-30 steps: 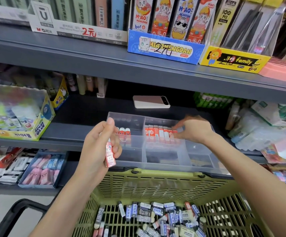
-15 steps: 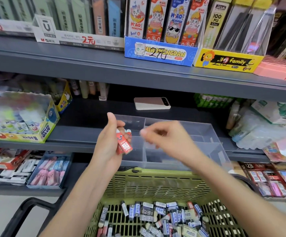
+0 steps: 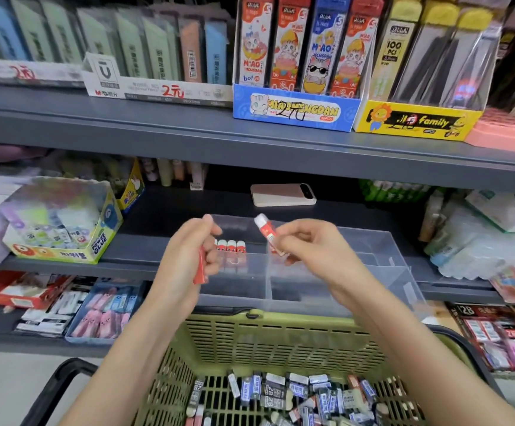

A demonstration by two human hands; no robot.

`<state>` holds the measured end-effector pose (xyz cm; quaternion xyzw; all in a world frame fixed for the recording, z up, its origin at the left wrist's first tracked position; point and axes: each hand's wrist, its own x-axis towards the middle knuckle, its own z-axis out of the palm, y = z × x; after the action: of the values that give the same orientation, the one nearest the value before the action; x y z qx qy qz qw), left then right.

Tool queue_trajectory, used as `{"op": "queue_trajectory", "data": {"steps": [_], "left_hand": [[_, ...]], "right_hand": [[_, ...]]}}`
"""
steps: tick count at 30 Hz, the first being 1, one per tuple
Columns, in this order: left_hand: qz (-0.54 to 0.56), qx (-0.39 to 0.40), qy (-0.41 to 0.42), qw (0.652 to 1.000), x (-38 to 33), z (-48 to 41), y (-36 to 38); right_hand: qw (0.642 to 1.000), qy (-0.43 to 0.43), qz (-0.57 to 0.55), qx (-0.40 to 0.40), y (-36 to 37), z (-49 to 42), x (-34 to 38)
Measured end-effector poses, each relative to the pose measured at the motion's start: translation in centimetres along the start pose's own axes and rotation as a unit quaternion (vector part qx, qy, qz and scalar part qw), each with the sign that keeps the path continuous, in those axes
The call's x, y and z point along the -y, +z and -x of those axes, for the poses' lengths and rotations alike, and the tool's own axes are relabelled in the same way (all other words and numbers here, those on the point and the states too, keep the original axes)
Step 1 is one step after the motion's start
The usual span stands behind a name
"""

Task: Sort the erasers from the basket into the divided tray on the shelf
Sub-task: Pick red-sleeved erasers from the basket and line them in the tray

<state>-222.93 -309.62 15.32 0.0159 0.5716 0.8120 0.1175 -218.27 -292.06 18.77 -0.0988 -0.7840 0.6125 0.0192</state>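
Note:
A clear divided tray [image 3: 373,250] stands on the middle shelf, with three red-and-white erasers [image 3: 231,246] upright in its back left compartment. Over the tray's left side my left hand [image 3: 185,265] grips a red eraser [image 3: 200,267] that hangs downward. My right hand [image 3: 308,250] pinches a second red-and-white eraser [image 3: 268,233], tilted, above the tray's middle divider. Below, a green plastic basket [image 3: 281,342] holds several loose erasers [image 3: 287,395], mostly dark and blue with a few red ones.
A phone [image 3: 282,195] lies on the shelf behind the tray. A glue display box [image 3: 62,222] stands at the left, plastic bags [image 3: 480,238] at the right. The upper shelf [image 3: 188,130] overhangs with stationery boxes. Lower shelves hold more eraser packs [image 3: 102,315].
My right hand left the tray's right compartment, came to my left hand and took one red-and-white eraser from it. My left hand keeps another eraser. The view tilted slightly upward.

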Motion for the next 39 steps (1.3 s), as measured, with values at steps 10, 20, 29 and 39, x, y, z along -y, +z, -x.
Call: {"op": "queue_trajectory", "data": {"steps": [10, 20, 29, 39], "left_hand": [[-0.253, 0.109, 0.048, 0.96, -1.4, -1.6, 1.7], [-0.079, 0.043, -0.135, 0.987, -2.6, -5.4, -0.3], [0.081, 0.012, -0.122, 0.989, -1.5, -4.5, -2.5], [-0.01, 0.034, -0.03, 0.999, -0.7, -3.9, -2.3]], "right_hand": [[0.994, -0.074, 0.013, 0.085, 0.9, -1.8, 0.2], [0.971, -0.059, 0.224, 0.052, 0.2, -7.6, -0.2], [0.831, -0.086, 0.543, 0.085, 1.9, -9.7, -1.3], [0.67, -0.123, 0.708, 0.185, 2.1, -9.3, -0.6]]}}
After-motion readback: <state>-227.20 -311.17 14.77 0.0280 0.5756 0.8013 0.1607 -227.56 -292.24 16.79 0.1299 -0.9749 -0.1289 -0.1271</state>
